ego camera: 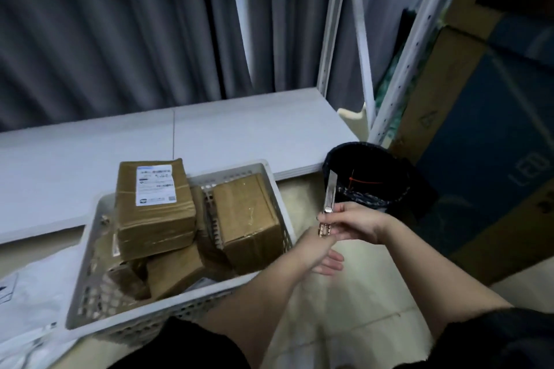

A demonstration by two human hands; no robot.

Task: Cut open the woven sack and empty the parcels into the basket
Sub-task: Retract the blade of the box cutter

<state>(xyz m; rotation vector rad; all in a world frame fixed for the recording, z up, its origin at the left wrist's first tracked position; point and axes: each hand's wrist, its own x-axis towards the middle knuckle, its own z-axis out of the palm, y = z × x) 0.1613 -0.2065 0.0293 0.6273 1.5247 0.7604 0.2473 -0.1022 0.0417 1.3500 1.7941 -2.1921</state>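
Note:
A white perforated basket (90, 293) sits low in the middle, holding several brown cardboard parcels; the top one (154, 209) carries a white shipping label, another (247, 218) leans at the basket's right side. To the right of the basket, my right hand (356, 221) grips a utility knife (329, 194) with its blade pointing up. My left hand (319, 251) touches the knife's lower end from below, fingers spread. A white woven sack (27, 302) lies flat at the lower left.
A black-lined waste bin (380, 176) stands just behind the knife. A low white platform (209, 134) runs behind the basket, with grey curtains beyond it. A white metal rack (404, 54) and large cartons (479, 143) fill the right side.

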